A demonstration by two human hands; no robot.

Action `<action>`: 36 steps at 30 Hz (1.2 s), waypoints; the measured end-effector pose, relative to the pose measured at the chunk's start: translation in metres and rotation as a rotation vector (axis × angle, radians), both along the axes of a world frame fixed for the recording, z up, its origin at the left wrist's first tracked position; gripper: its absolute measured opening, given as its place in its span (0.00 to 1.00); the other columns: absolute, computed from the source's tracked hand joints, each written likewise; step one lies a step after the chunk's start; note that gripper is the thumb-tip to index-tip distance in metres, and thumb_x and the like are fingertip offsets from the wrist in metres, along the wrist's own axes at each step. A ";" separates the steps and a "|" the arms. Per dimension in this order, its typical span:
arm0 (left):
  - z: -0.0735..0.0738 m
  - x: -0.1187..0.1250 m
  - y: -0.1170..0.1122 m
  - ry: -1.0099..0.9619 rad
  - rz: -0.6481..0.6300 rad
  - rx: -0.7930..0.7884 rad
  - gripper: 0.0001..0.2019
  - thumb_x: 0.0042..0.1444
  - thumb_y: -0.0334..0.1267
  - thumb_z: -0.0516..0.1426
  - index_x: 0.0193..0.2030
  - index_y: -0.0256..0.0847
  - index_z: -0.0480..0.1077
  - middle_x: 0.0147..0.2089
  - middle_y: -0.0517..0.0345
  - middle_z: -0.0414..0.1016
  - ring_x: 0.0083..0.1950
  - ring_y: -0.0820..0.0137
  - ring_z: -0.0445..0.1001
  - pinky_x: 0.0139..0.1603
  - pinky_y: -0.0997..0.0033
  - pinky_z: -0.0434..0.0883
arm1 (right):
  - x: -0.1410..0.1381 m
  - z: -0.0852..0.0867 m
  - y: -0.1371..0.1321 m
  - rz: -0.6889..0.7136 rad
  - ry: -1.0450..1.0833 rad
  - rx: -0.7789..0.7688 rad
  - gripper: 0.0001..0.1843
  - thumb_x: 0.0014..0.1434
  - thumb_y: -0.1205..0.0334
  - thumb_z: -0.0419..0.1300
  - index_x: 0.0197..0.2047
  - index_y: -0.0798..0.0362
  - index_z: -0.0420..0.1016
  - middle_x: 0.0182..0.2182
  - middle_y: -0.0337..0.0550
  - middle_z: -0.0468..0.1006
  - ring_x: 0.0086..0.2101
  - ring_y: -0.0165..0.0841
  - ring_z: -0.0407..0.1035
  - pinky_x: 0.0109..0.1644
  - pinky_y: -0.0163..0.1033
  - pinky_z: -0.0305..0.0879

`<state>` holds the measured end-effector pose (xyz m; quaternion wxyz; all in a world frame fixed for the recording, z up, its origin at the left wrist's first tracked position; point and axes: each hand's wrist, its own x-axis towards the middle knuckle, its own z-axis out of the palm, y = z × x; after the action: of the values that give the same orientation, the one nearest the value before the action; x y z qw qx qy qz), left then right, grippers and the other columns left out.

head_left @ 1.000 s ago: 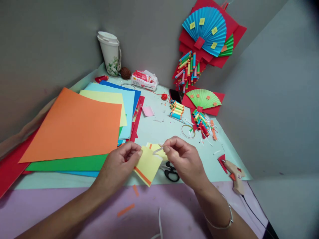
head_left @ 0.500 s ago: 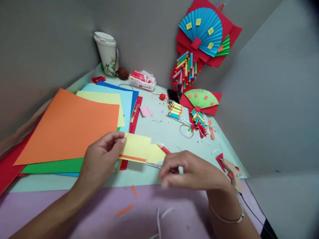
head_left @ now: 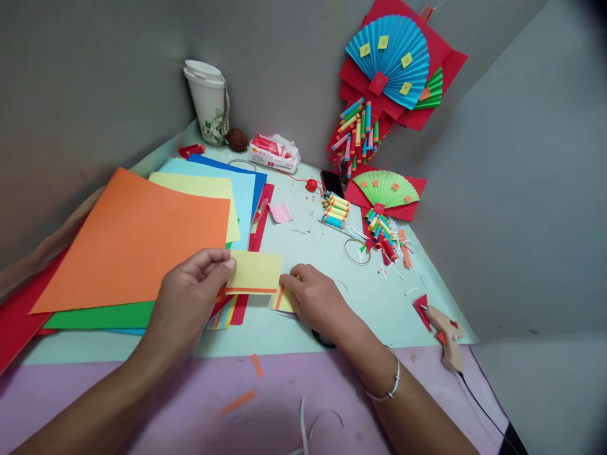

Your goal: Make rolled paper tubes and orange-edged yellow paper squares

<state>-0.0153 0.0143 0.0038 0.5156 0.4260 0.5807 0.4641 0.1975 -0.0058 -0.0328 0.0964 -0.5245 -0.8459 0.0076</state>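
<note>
The left hand (head_left: 190, 297) pinches a yellow paper card (head_left: 255, 270) by its left end between thumb and fingers, holding it raised over the surface (head_left: 306, 246) with an orange strip (head_left: 251, 291) running along its lower edge. The right hand (head_left: 315, 300) is at the card's other end, palm down with its fingers bent; whether those fingers grip anything cannot be told. Partly under the right fingers lies a second yellow piece (head_left: 279, 304), also crossed by an orange stripe, and below the right wrist shows the black handle of a pair of scissors (head_left: 322, 340), mostly hidden. A bracelet (head_left: 393, 385) circles the right wrist. Beside the left hand, and reaching behind it, spreads a pile of coloured sheets with an orange sheet (head_left: 142, 243) on top. Nearer the body than both hands are two orange scraps (head_left: 238, 402) and some thin white strips (head_left: 303, 420). Just beyond the hands lies a pink slip (head_left: 281, 213); farther past the right hand come a ring (head_left: 357, 251), a row of small paper rolls (head_left: 336, 210) and a light green fan (head_left: 386, 189) on red paper. To the right of the right hand, well apart from it, rests a glue gun (head_left: 448, 332) with its cord trailing toward the body.
</note>
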 end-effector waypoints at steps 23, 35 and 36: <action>-0.003 0.000 0.000 0.084 -0.034 -0.039 0.14 0.47 0.48 0.65 0.38 0.43 0.79 0.29 0.62 0.79 0.29 0.67 0.76 0.27 0.75 0.71 | 0.014 0.041 0.000 -0.214 0.820 -0.044 0.06 0.59 0.68 0.53 0.31 0.51 0.69 0.30 0.38 0.72 0.30 0.30 0.66 0.33 0.34 0.63; 0.001 0.007 -0.007 0.190 -0.180 0.035 0.14 0.47 0.50 0.62 0.36 0.43 0.80 0.22 0.64 0.75 0.21 0.71 0.69 0.19 0.75 0.64 | -0.002 0.051 -0.016 0.048 0.768 -0.240 0.06 0.60 0.68 0.58 0.36 0.51 0.75 0.46 0.46 0.74 0.47 0.34 0.71 0.54 0.42 0.65; 0.001 0.007 -0.008 0.205 -0.186 0.040 0.14 0.48 0.50 0.61 0.36 0.44 0.80 0.20 0.64 0.73 0.20 0.71 0.67 0.18 0.75 0.63 | -0.002 0.050 -0.015 0.052 0.766 -0.241 0.06 0.60 0.68 0.58 0.36 0.50 0.75 0.45 0.46 0.75 0.46 0.34 0.71 0.53 0.42 0.66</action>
<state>-0.0084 0.0067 0.0049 0.4858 0.5333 0.5790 0.3800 0.1958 -0.0207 0.0175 0.3424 -0.4697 -0.7547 0.3042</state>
